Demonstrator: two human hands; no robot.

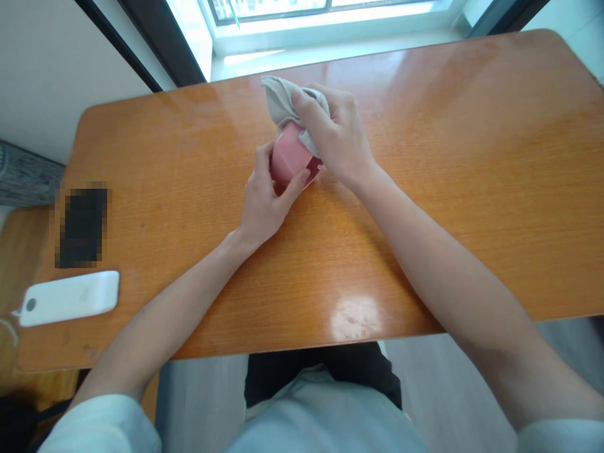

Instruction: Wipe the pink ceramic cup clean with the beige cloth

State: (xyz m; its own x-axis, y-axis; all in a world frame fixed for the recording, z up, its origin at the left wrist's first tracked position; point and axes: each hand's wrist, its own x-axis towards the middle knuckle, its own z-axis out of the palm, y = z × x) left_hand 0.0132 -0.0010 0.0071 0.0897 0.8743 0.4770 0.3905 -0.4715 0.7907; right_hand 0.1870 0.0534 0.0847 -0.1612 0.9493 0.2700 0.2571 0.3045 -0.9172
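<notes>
Near the far middle of the wooden table (453, 207), my left hand (264, 198) grips a pink faceted object (291, 153), with the fingers on its far left side and the thumb on its near side. It looks hollow, like a small cup or pot, but its exact kind is unclear. My right hand (340, 132) is closed on a pale grey cloth (283, 104) and presses it against the upper right of the pink object. One corner of the cloth sticks out beyond my right thumb. Part of the pink object is hidden by the cloth and both hands.
A white power strip or charger (70, 298) with a cable lies at the table's left edge. Beyond it is a dark, pixelated rectangle (82, 226). A window (325, 19) with a sill borders the table's far side. A grey patterned object (28, 173) stands off the left edge.
</notes>
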